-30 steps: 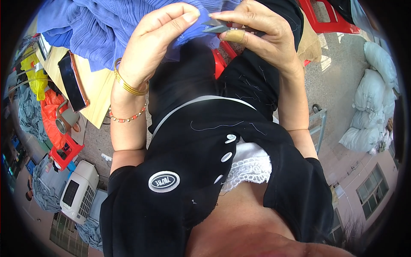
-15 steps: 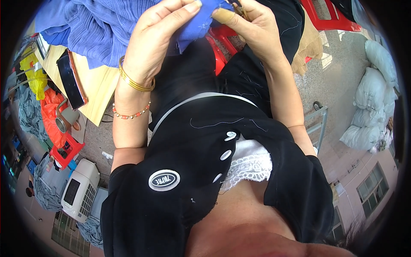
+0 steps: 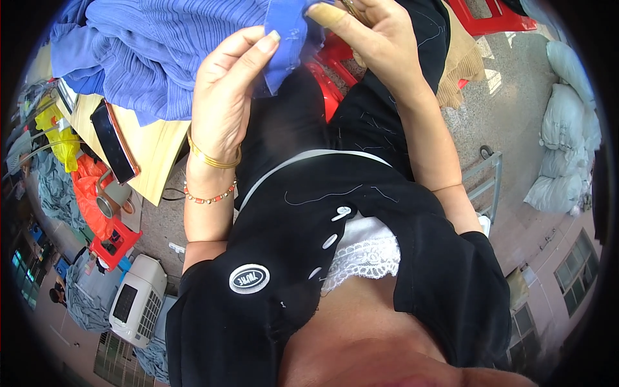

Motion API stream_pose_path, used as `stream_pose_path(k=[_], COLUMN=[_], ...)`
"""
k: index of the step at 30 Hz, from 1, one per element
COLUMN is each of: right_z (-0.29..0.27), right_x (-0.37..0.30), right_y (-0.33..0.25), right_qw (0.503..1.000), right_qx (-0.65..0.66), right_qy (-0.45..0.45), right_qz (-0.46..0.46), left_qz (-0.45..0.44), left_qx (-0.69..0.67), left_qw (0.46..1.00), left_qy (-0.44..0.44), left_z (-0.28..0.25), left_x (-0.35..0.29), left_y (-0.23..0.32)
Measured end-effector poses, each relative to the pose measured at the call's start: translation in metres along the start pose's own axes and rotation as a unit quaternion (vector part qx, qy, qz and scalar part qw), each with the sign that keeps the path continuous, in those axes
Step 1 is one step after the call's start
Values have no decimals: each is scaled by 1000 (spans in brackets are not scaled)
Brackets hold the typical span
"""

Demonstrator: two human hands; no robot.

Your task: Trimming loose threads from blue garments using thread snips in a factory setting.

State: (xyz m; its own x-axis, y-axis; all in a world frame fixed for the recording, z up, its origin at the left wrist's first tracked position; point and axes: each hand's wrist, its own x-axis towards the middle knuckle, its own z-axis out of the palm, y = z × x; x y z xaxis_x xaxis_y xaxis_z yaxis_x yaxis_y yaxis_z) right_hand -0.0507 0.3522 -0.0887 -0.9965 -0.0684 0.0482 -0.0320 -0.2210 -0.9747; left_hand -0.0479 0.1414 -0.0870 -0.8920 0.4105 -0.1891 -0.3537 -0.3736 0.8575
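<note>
A blue ribbed garment lies bunched at the upper left. In front of it, my left hand pinches the edge of a smoother blue fabric strip between thumb and fingers. Loose pale threads show on the strip. My right hand is closed around small brass-coloured thread snips, mostly hidden by the fingers and the frame's top edge. A tan covering wraps the right thumb, whose tip is at the strip's right side. Whether that thumb presses the cloth, I cannot tell.
A phone lies on a pale wooden board at left. Beyond it are a mug, an orange bag, a red stool and a white air cooler. Stuffed pale sacks stand at right.
My left hand has moved down and away from the right hand, its grip now lower on the strip's left edge. More of the strip shows. My right hand has shifted slightly up and left.
</note>
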Motion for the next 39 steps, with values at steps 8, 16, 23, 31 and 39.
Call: stream_pose_path(k=[8,16,23,31,39], right_z=[-11,-11,-10,-8,-11], right_x=[-23,-19,-18,-20,-22], right_y=[-14,-1,-12,-25,-14], right_qw=[913,881,890,870,874], right_qx=[-344,-401,-393,-440,-408], right_qy=[-26,-2,-46,-48,-18], right_qz=[-220,-251,-226,-219,-262], left_qz=[63,102,124,96,97], left_qx=[22,100,181,177,142], left_qw=[997,989,973,978,982], left_qy=[24,44,70,62,79], left_z=[10,14,12,12,13], left_x=[0,1,2,4,5], left_y=[6,5,2,2,0])
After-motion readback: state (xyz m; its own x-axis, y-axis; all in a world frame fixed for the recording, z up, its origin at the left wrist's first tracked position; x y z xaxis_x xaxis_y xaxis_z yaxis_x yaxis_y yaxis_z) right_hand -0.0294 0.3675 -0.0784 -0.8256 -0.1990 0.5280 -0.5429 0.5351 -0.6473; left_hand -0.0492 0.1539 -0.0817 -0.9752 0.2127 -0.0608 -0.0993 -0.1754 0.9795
